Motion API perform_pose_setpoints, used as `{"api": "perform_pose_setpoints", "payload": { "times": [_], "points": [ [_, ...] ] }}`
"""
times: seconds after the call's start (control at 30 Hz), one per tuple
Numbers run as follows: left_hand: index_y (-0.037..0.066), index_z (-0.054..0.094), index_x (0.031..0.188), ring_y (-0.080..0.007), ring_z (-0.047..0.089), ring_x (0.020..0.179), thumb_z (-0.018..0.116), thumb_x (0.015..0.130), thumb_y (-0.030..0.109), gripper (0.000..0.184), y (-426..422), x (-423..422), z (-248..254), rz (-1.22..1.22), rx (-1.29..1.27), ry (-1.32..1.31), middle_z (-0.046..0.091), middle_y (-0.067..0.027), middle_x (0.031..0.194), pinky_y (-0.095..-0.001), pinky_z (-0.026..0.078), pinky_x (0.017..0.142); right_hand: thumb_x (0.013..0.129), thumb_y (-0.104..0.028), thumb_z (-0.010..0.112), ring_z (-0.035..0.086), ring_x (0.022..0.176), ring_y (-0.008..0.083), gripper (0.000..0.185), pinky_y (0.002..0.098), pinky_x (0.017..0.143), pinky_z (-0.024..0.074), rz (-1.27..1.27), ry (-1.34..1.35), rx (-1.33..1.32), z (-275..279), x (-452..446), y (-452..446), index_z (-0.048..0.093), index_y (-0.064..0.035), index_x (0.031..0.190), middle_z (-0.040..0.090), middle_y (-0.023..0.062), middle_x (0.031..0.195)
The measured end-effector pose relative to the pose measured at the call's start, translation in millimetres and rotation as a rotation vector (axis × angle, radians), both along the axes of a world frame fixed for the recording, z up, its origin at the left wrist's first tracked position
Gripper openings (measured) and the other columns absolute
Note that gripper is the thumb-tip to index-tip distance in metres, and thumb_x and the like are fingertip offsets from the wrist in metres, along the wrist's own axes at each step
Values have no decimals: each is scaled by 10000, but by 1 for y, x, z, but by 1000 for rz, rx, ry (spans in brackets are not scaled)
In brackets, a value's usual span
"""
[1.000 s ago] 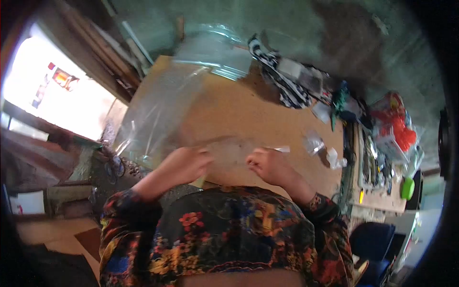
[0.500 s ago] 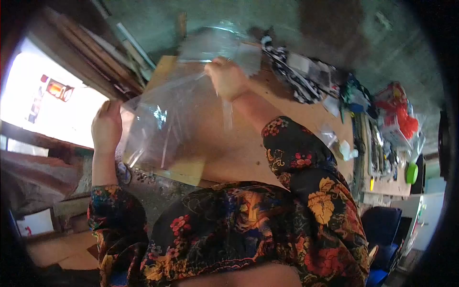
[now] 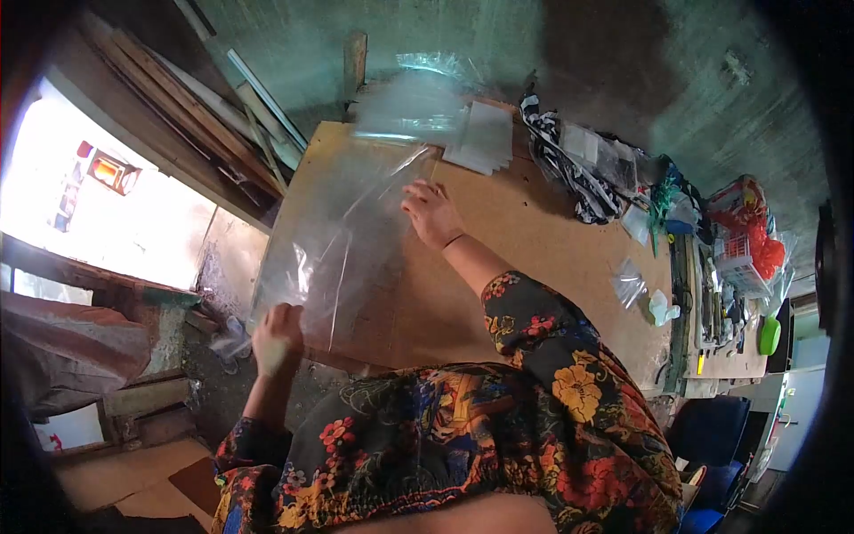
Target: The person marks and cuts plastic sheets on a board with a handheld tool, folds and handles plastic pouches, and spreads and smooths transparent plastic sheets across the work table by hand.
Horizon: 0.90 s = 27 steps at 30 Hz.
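A large clear plastic sheet (image 3: 342, 227) lies over the left part of the brown wooden table (image 3: 525, 258), with bright glints and long creases. At its near left end, my left hand (image 3: 277, 338) is closed on the edge, fingers curled. My right hand (image 3: 433, 216) is just off the sheet's right side, fingers bent and apart, holding nothing. Beyond it are a stack of clear plastic sheets (image 3: 409, 111) and several pale flat sheets (image 3: 482, 135), fanned out at the table's far edge.
A black-and-white patterned bag (image 3: 569, 173) sits along the far edge. To the right are a small clear packet (image 3: 629, 283), a white crumpled item (image 3: 662, 307), a basket with red plastic (image 3: 747, 254) and a green object (image 3: 769, 335). Wooden planks (image 3: 178, 107) lean at left.
The plastic sheet has come down from being held up between both hands to lying on the table. My right hand has let go and moved nearer; my left hand has moved right and down.
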<state>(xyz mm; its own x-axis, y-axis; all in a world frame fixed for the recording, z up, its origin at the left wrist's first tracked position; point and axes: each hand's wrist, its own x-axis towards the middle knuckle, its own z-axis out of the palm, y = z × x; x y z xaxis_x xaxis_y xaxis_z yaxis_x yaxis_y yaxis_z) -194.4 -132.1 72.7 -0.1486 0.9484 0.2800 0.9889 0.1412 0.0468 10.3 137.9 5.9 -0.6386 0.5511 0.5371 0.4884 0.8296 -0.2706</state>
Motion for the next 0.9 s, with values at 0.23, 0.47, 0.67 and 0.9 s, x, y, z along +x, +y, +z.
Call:
{"api": "perform_pose_setpoints", "payload": {
  "times": [0.23,0.47,0.67,0.9],
  "points": [
    [141,581,867,-283,555,758,575,723,298,213,11,17,-34,-10,-305,-172,539,-89,803,-401,458,634,760,-151,560,321,1217,299,312,469,967,291,-93,-306,-334,-20,10,-5,566,-167,1072,368,83,1303],
    [107,539,1043,-315,465,983,659,614,392,529,26,36,-5,-83,-302,-138,475,-137,1034,-430,406,790,728,-233,598,225,1257,361,676,553,970,214,-620,-342,-466,-21,105,-13,273,-195,1320,207,168,1384],
    [86,436,1204,-379,260,1216,589,657,381,640,47,78,-42,-344,-337,-51,248,-198,1337,-536,256,942,762,-356,577,111,1295,356,674,509,995,216,-1273,-446,-487,-2,280,-48,256,-207,1336,117,157,1412],
    [87,401,1242,-358,185,1270,514,696,342,613,44,96,-66,-222,-379,-44,224,-185,1364,-574,130,986,825,-329,499,290,1221,330,468,445,951,313,-1347,-303,-577,-40,377,-72,396,-149,1244,301,96,1344]
  ]
}}
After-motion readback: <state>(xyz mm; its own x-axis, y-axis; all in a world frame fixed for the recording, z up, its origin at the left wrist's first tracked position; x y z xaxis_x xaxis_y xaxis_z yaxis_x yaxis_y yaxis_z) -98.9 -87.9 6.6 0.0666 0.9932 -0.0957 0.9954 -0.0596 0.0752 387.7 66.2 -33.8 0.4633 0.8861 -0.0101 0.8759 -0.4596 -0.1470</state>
